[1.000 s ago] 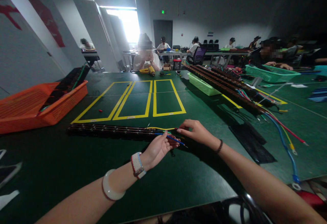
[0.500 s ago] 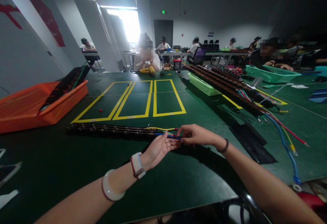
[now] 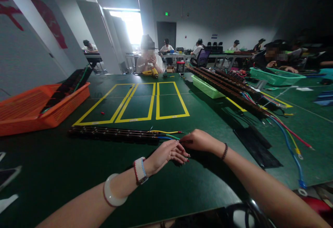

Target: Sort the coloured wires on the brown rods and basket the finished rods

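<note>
A long dark bar (image 3: 114, 133) lies across the green table (image 3: 78, 172) in front of me. Yellow (image 3: 166, 132), green (image 3: 172, 136) and blue (image 3: 162, 138) wires stick out of its right end. My left hand (image 3: 168, 153) hovers just right of the bar's end, fingers stretched out and holding nothing, with a watch and a pale bangle on the wrist. My right hand (image 3: 199, 140) sits close beside it with fingers curled in a pinch. A thin dark piece pokes out of the pinch toward the wires; I cannot make out what it is.
An orange basket (image 3: 39, 106) stands at the left, and yellow taped rectangles (image 3: 156, 99) mark the table's middle. To the right are a green tray (image 3: 206, 86), more long bars (image 3: 229, 89), coloured cables (image 3: 286, 131) and a black mat (image 3: 256, 146). Other people sit at far tables.
My left hand let go of the blue wire and turned palm down, fingers out. My right hand drew back slightly from the wires and closed into a pinch.
</note>
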Demonstrator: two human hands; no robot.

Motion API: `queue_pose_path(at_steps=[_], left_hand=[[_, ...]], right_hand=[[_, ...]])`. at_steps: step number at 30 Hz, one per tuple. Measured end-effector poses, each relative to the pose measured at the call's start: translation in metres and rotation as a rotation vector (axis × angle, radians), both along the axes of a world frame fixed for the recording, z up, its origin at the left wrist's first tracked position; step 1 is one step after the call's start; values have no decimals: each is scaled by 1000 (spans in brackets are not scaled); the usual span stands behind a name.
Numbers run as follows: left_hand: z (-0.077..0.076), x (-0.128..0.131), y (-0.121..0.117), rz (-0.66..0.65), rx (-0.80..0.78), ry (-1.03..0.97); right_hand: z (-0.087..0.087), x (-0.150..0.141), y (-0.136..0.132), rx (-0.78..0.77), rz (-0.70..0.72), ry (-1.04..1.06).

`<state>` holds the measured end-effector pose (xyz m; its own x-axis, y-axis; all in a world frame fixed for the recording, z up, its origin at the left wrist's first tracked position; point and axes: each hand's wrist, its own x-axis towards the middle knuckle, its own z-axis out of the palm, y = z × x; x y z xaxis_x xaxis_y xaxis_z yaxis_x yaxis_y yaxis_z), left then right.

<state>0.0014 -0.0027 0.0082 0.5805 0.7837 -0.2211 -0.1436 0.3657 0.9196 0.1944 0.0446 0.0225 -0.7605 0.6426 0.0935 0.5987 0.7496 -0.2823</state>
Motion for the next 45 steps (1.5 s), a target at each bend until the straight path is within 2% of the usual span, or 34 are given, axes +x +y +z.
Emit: queue_pose_path(at_steps=[4, 7, 11, 14, 16, 21, 26, 31, 38, 45], left_hand=[[-2, 0, 1, -9, 7, 0], [-3, -1, 1, -23, 15, -3], [-2, -2, 1, -41, 30, -1], [-1, -3, 0, -40, 33, 10], [-1, -3, 0, -40, 26, 15], [-1, -3, 1, -47, 19, 25], [-1, -1, 1, -29, 4, 28], [-4, 0, 2, -33, -1, 12], [-3, 0, 3, -30, -18, 20], [2, -1, 1, -30, 0, 53]], right_hand=[[0, -2, -2, 85, 28, -92], [-2, -2, -1, 68, 32, -92], [-2, 2, 4, -40, -31, 63], [0, 4, 14, -43, -144, 245], [2, 2, 22, -53, -163, 314], [4, -18, 43, -186, -101, 331], [0, -41, 50, -470, 7, 309], [-11, -48, 53, -488, 91, 174], [-8, -49, 53, -526, 53, 160], [-6, -43, 50, -748, -34, 255]])
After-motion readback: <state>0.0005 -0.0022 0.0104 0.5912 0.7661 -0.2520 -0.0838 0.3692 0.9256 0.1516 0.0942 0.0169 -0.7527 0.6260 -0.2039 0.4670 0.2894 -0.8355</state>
